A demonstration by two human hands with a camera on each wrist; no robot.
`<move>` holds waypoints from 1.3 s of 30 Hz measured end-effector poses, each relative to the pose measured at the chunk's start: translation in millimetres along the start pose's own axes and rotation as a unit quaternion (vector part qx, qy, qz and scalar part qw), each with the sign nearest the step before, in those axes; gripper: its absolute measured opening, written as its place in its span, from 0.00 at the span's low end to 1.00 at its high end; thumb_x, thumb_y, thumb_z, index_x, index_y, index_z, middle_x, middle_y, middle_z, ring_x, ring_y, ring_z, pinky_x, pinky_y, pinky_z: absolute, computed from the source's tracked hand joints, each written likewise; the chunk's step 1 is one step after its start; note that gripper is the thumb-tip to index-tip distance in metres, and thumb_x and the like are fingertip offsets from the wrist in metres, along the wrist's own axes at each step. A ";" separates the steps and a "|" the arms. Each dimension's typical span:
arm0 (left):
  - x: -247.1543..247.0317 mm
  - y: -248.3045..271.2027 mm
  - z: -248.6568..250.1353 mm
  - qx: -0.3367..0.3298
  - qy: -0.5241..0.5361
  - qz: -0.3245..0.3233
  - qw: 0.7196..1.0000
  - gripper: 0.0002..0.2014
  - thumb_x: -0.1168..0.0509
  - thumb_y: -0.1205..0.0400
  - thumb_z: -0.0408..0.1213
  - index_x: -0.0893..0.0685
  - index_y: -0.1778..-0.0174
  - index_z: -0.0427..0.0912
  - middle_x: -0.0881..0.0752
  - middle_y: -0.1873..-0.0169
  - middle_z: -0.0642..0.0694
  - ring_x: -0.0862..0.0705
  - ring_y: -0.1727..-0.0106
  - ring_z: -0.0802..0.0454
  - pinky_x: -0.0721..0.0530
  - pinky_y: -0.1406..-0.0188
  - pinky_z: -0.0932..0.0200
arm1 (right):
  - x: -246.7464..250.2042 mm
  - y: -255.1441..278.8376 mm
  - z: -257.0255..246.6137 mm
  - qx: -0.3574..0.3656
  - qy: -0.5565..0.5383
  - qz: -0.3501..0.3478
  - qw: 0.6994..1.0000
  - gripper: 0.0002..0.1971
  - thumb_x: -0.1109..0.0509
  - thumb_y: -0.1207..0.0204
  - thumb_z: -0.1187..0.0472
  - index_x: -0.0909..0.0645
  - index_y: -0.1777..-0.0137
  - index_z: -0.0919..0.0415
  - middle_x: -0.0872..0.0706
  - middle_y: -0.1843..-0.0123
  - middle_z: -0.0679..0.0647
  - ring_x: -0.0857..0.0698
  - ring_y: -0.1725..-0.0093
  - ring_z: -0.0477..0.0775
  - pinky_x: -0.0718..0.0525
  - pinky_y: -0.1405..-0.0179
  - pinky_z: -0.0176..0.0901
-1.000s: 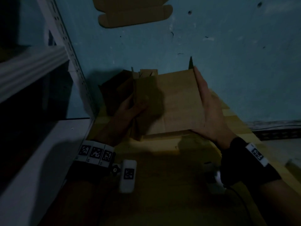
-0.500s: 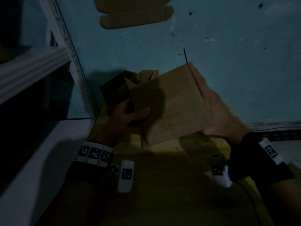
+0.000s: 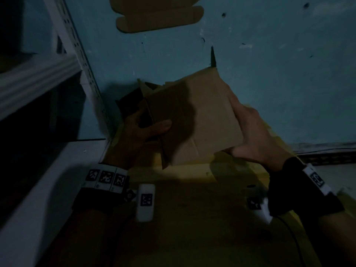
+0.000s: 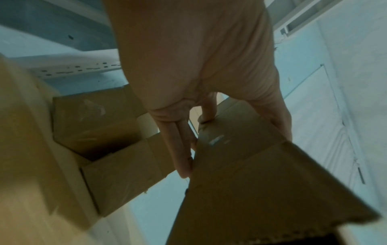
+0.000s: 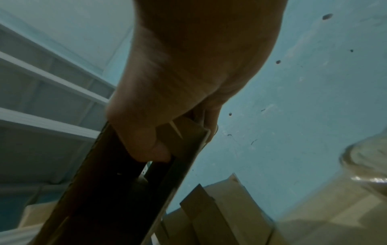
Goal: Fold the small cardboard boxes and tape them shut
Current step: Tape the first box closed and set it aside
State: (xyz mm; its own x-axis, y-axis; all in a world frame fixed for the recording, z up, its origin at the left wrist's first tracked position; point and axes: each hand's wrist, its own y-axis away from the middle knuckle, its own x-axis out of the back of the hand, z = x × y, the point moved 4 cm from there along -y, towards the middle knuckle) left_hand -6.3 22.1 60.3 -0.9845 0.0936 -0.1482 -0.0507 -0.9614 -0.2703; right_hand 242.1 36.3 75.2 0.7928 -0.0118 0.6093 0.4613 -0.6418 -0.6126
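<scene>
A small brown cardboard box (image 3: 208, 116), partly folded, is held tilted in the air between both hands above the yellow table. My left hand (image 3: 142, 130) grips its left side, thumb across the front panel and fingers behind. My right hand (image 3: 250, 135) grips the right edge, with the thumb tucked into the box's open side in the right wrist view (image 5: 150, 149). In the left wrist view the box (image 4: 251, 174) shows a creased panel under the fingers (image 4: 182, 149).
An open cardboard box (image 3: 133, 101) stands behind the left hand against the blue wall. A flat box blank (image 3: 159, 14) hangs high on the wall. A white metal shelf (image 3: 38, 78) stands at left. The yellow table (image 3: 192, 218) lies below.
The box has been lifted off the table and tilted, its right side rising. Both hands have shifted their grip with it, the left thumb now lying across the front.
</scene>
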 end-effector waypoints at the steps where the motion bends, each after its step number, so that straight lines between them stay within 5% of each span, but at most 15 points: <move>1: 0.2 0.1 -0.4 0.000 0.001 0.003 1.000 0.46 0.15 0.46 0.56 0.19 0.32 0.42 0.11 0.40 0.43 0.12 0.40 0.45 0.12 0.50 0.56 | 0.2 -0.4 -0.1 0.001 -0.001 -0.005 1.000 0.58 0.20 0.31 0.45 0.53 0.10 0.62 0.15 0.46 0.34 0.13 0.51 0.40 0.21 0.52 0.25; 6: 5.1 0.3 0.3 0.005 0.008 0.002 1.000 0.44 0.15 0.42 0.53 0.19 0.31 0.43 0.12 0.37 0.43 0.13 0.37 0.43 0.13 0.46 0.52 | -4.3 -0.1 0.1 -0.023 0.000 -0.032 0.999 0.60 0.16 0.32 0.52 0.55 0.10 0.61 0.18 0.47 0.26 0.15 0.50 0.31 0.24 0.52 0.20; 10: 8.2 0.9 4.5 0.007 0.003 -0.016 1.000 0.35 0.20 0.37 0.47 0.20 0.33 0.44 0.10 0.42 0.49 0.12 0.40 0.49 0.12 0.50 0.59 | -5.8 -1.2 0.4 -0.018 0.016 -0.044 0.999 0.55 0.18 0.29 0.65 0.53 0.11 0.64 0.18 0.43 0.27 0.16 0.46 0.27 0.24 0.46 0.20; 14: 10.2 2.2 12.1 -0.015 -0.012 -0.002 1.000 0.38 0.20 0.38 0.45 0.21 0.31 0.42 0.11 0.43 0.49 0.11 0.42 0.52 0.12 0.51 0.62 | -4.8 -1.1 -2.8 -0.038 0.006 -0.072 0.997 0.51 0.23 0.25 0.71 0.53 0.10 0.56 0.16 0.27 0.47 0.16 0.30 0.43 0.21 0.24 0.43; 17: 11.7 1.9 14.4 -0.029 -0.028 0.008 0.999 0.34 0.25 0.33 0.36 0.23 0.29 0.40 0.12 0.42 0.52 0.12 0.43 0.58 0.13 0.52 0.65 | -0.1 -1.1 -2.3 -0.042 0.019 -0.083 0.995 0.47 0.29 0.21 0.75 0.50 0.10 0.50 0.18 0.24 0.45 0.18 0.27 0.45 0.22 0.22 0.51; 21: 16.3 -0.2 15.5 -0.062 -0.095 0.014 0.993 0.48 0.15 0.45 0.54 0.22 0.29 0.44 0.14 0.36 0.50 0.16 0.33 0.54 0.14 0.40 0.58 | 6.2 1.8 1.4 -0.071 0.035 -0.094 0.992 0.50 0.23 0.25 0.68 0.48 0.10 0.46 0.19 0.24 0.41 0.20 0.25 0.43 0.20 0.24 0.49; 24: 13.4 2.7 18.6 -0.064 -0.182 0.028 0.981 0.62 0.16 0.54 0.64 0.26 0.25 0.38 0.19 0.31 0.50 0.20 0.30 0.56 0.18 0.33 0.58 | 14.0 6.0 6.0 -0.122 -0.011 -0.102 0.987 0.51 0.21 0.30 0.76 0.41 0.11 0.49 0.16 0.29 0.39 0.18 0.29 0.37 0.17 0.29 0.43; 26: 11.1 1.8 19.7 -0.039 -0.224 0.040 0.973 0.54 0.13 0.48 0.54 0.24 0.27 0.37 0.19 0.34 0.55 0.20 0.33 0.57 0.22 0.34 0.64 | 22.8 7.0 8.4 -0.145 -0.040 -0.099 0.984 0.49 0.23 0.29 0.79 0.39 0.12 0.49 0.15 0.29 0.45 0.16 0.30 0.41 0.16 0.30 0.44; 28: 9.2 1.6 18.8 0.010 -0.228 0.046 0.973 0.23 0.18 0.34 0.29 0.12 0.43 0.45 0.17 0.55 0.65 0.18 0.53 0.72 0.23 0.51 0.79 | 31.0 6.5 10.0 -0.169 -0.099 -0.067 0.978 0.46 0.28 0.26 0.82 0.37 0.13 0.48 0.17 0.25 0.50 0.18 0.27 0.43 0.17 0.28 0.48; 30: -2.6 4.4 26.6 0.017 -0.232 0.042 0.972 0.20 0.23 0.31 0.21 0.14 0.54 0.52 0.18 0.62 0.63 0.20 0.61 0.69 0.20 0.50 0.77 | 37.2 5.8 10.5 -0.194 -0.171 -0.006 0.966 0.40 0.33 0.22 0.83 0.31 0.16 0.48 0.19 0.23 0.54 0.19 0.25 0.47 0.18 0.27 0.57; 32: 8.4 0.8 22.8 -0.026 -0.217 0.061 0.974 0.32 0.17 0.35 0.30 0.21 0.36 0.44 0.19 0.45 0.56 0.19 0.46 0.62 0.22 0.40 0.73 | 42.4 5.1 8.2 -0.207 -0.209 0.051 0.954 0.31 0.36 0.19 0.79 0.24 0.21 0.50 0.15 0.28 0.56 0.13 0.31 0.51 0.13 0.34 0.61; 34: 5.3 1.8 25.1 -0.063 -0.229 0.052 0.970 0.49 0.13 0.46 0.53 0.25 0.31 0.44 0.21 0.42 0.59 0.20 0.44 0.71 0.23 0.46 0.81 | 43.7 3.7 4.6 -0.210 -0.230 0.069 0.948 0.22 0.38 0.14 0.71 0.21 0.24 0.55 0.10 0.34 0.55 0.10 0.37 0.56 0.10 0.42 0.59; 35: 2.2 2.5 25.7 -0.085 -0.228 0.044 0.969 0.45 0.14 0.45 0.52 0.25 0.33 0.45 0.21 0.45 0.63 0.20 0.49 0.80 0.24 0.53 0.85 | 42.9 2.9 1.6 -0.211 -0.240 0.070 0.945 0.19 0.40 0.12 0.67 0.20 0.25 0.57 0.09 0.36 0.54 0.09 0.38 0.57 0.09 0.45 0.58; 36: -2.5 3.7 27.4 -0.105 -0.237 0.041 0.965 0.39 0.14 0.40 0.40 0.25 0.35 0.45 0.20 0.49 0.68 0.20 0.52 0.84 0.24 0.56 0.85 | 41.2 2.4 -1.1 -0.208 -0.251 0.068 0.943 0.17 0.41 0.11 0.61 0.19 0.26 0.58 0.09 0.38 0.53 0.09 0.39 0.58 0.08 0.47 0.56; 39: -13.6 2.6 25.3 -0.161 -0.268 0.001 0.950 0.36 0.21 0.37 0.19 0.26 0.36 0.45 0.17 0.50 0.74 0.24 0.47 0.88 0.25 0.51 0.86 | 34.6 0.6 -9.7 -0.193 -0.283 0.060 0.937 0.19 0.39 0.17 0.41 0.12 0.39 0.47 0.09 0.42 0.49 0.10 0.41 0.57 0.08 0.49 0.55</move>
State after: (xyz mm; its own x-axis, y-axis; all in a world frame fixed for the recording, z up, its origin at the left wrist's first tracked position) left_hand 2.7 11.8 85.6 -0.9331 -0.1359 0.3331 -0.0798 -0.8247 -0.5599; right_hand 265.9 28.2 100.8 0.9644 0.2378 0.1155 0.2639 -0.8927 -0.3653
